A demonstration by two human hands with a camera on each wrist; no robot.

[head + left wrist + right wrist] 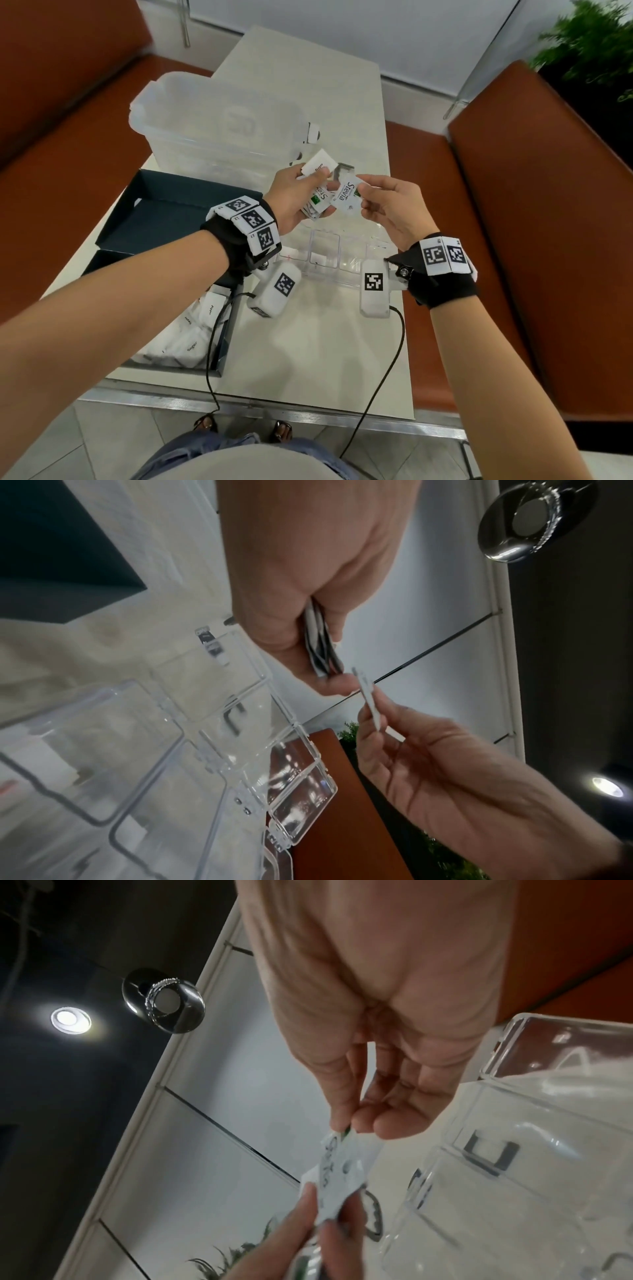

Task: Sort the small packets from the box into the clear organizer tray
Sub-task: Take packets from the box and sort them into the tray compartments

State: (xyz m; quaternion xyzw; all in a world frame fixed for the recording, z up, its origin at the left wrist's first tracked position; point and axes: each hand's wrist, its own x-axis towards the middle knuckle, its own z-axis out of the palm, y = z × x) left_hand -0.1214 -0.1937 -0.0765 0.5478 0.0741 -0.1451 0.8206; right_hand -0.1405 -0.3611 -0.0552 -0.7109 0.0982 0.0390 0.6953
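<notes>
Right hand [394,205] fingers pinch Stevia packet [346,198]; left hand [294,198] grips stack [317,202].

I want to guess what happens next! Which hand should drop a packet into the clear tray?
Probably the right hand. It pinches just one Stevia packet, directly above the clear organizer tray. The left hand grips a whole bunch of packets.

White Stevia packet [346,198] held above clear organizer tray [323,253]; dark box [224,342] holds sugar packets [186,346], possibly pepper too.
</notes>
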